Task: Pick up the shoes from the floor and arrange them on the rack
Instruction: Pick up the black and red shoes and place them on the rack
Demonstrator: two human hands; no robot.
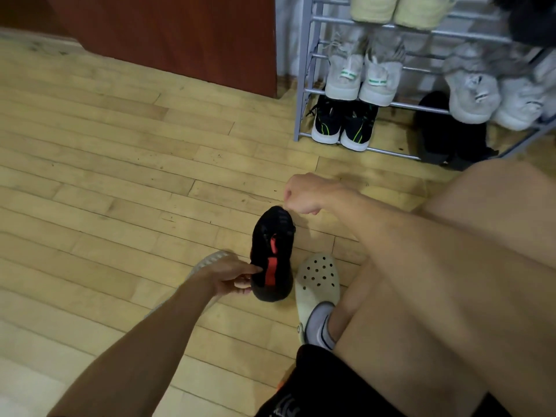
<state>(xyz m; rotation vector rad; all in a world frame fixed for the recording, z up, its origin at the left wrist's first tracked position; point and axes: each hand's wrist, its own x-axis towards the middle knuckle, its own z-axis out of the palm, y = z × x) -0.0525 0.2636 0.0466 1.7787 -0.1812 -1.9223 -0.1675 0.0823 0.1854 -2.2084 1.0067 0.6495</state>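
Black shoe (272,254) with a red strip down its back, held off the wooden floor (105,176) between both hands, near the middle of the scene and well short of the rack (302,85) at far right. Left hand (230,276) at the shoe's near end, fingers (249,269) pinched narrow on the heel collar. Right hand (304,192) at the shoe's far end, curled closed; seemingly nipping the toe or a lace, though cannot tell which from here.

Likely step: carrying the shoe over to the rack. Bottom tier partly taken: black pair with green stripes (343,124) at its left, a dark shoe (445,130) at its right, a gap between. Pale pairs on the tiers above.

Risks, as a judgement: both grips light and at the very ends, so a twist or slip could drop the shoe, perhaps onto the cream clog (319,281) worn just to the right. Gap on the bottom tier tight, so a careless push could knock the neighbouring pair askew or off the rails. Grey sole (210,260) behind the left wrist possibly another shoe, easy to overlook.
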